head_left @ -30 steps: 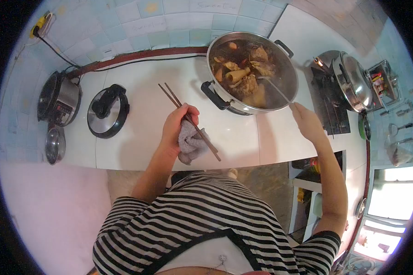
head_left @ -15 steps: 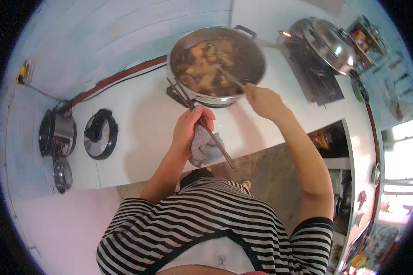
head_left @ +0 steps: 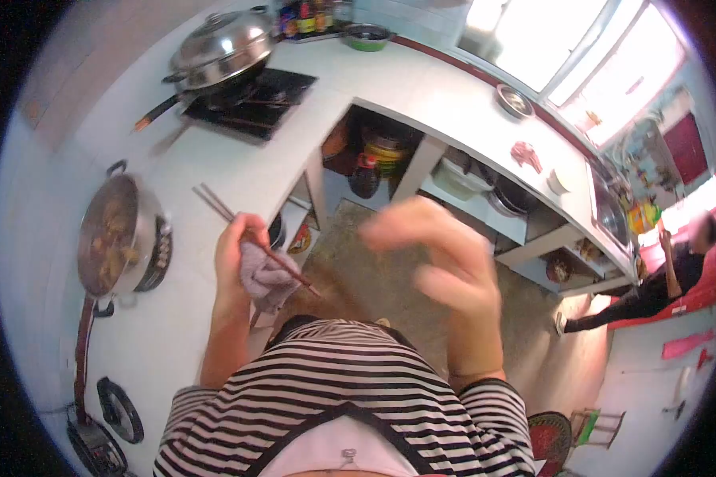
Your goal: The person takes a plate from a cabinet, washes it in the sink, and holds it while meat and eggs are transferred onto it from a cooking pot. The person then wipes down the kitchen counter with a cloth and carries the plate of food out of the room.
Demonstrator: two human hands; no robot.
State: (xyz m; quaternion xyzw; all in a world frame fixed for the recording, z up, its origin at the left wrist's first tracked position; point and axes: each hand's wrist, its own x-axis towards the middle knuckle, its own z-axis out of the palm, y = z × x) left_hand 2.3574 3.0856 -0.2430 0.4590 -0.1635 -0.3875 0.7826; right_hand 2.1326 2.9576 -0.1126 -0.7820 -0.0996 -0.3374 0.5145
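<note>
My left hand (head_left: 232, 241) is closed round a pair of brown chopsticks (head_left: 296, 274) and a grey cloth (head_left: 267, 280) hanging below the palm. To the right, over the floor, my right hand (head_left: 453, 250) is blurred by motion. Its thumb and curled fingers are apart, and nothing shows between them. A large steel pot (head_left: 145, 230) stands on the counter at the left, with brown stewed food (head_left: 119, 253) in dark liquid. No utensil can be made out in the pot.
A lidded steel wok (head_left: 223, 52) sits on a black cooktop (head_left: 274, 103). A glass lid (head_left: 121, 409) lies lower left. Open shelves (head_left: 469, 187) run under the white counter (head_left: 422, 95). Another person (head_left: 676, 278) stands at far right near the sink (head_left: 608, 211).
My view has swung right, toward the window side. My right hand has let go of the long-handled utensil in the pot and moved away. My left hand keeps the chopsticks and cloth.
</note>
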